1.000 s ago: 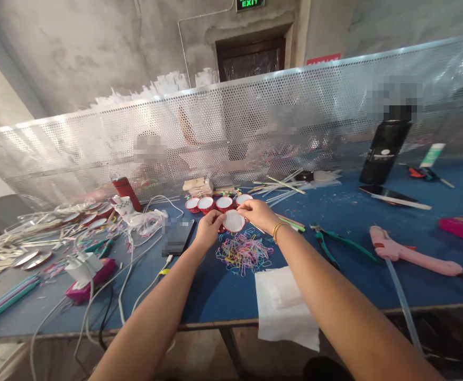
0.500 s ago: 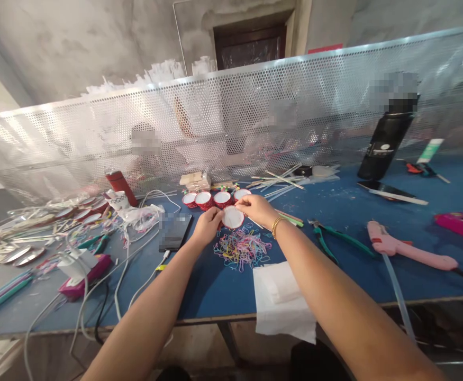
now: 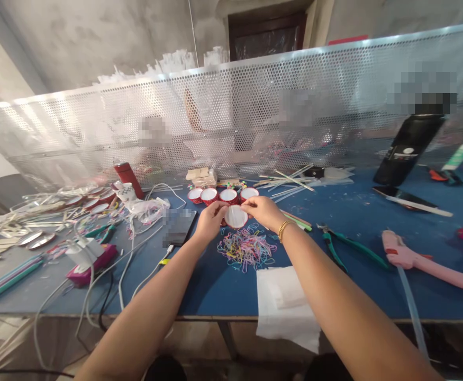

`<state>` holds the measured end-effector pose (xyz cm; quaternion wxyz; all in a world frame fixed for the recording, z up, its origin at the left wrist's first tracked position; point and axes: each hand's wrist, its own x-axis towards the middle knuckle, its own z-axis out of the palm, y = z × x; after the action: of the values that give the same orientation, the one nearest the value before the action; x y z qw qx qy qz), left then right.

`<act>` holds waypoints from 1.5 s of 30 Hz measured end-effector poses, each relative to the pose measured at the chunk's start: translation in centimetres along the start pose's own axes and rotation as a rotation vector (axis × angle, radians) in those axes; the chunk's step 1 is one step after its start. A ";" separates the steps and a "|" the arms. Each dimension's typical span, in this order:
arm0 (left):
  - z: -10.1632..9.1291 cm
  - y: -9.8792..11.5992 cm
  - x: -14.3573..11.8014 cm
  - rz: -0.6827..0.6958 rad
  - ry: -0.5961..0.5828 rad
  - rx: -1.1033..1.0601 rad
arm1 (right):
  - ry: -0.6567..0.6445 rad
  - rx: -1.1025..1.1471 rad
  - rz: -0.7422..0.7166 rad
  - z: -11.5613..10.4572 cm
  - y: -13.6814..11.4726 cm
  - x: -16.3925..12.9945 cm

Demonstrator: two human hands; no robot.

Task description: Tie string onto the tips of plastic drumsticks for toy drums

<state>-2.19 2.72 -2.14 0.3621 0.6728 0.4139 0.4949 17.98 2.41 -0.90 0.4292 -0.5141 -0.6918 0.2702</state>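
Note:
Between my left hand [image 3: 210, 221] and my right hand [image 3: 263, 211] is a small round drum [image 3: 236, 217] with a white face and red rim. Fingertips of both hands pinch it at opposite edges, and its white face is turned towards me. Just behind it stands a row of several similar red drums [image 3: 228, 197] with white tops. A loose pile of coloured loops [image 3: 247, 247], pink, yellow and blue, lies on the table below my hands. A gold bracelet [image 3: 283, 230] circles my right wrist.
To the right lie green-handled pliers [image 3: 352, 248] and a pink glue gun [image 3: 425, 259]; a black bottle [image 3: 408, 151] stands behind. White tissue [image 3: 284, 301] hangs over the front edge. Leftwards are a phone [image 3: 179, 227], cables and a power strip [image 3: 92, 264]. A perforated screen [image 3: 207, 121] backs the table.
My view has turned slightly left, so the table things sit further right. Both hands still hold the drum at its edges, with little change. Part of another person's hand now shows at the far left.

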 end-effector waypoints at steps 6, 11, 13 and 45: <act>-0.1 0.2 -0.1 0.011 0.020 0.068 | -0.021 -0.042 -0.033 0.1 -0.2 -0.2; -0.2 -0.1 0.0 0.018 0.013 0.111 | -0.012 -0.067 -0.056 0.0 -0.1 -0.1; -0.2 -0.3 0.1 0.034 0.010 0.130 | -0.017 -0.078 -0.054 0.0 -0.1 0.0; 0.2 0.9 -0.4 -0.173 -0.090 -0.068 | 0.041 -0.086 -0.061 -0.2 -0.7 -0.1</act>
<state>-1.88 1.92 -1.53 0.4442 0.6433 0.4369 0.4449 17.77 2.07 -0.25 0.4289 -0.5160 -0.7092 0.2163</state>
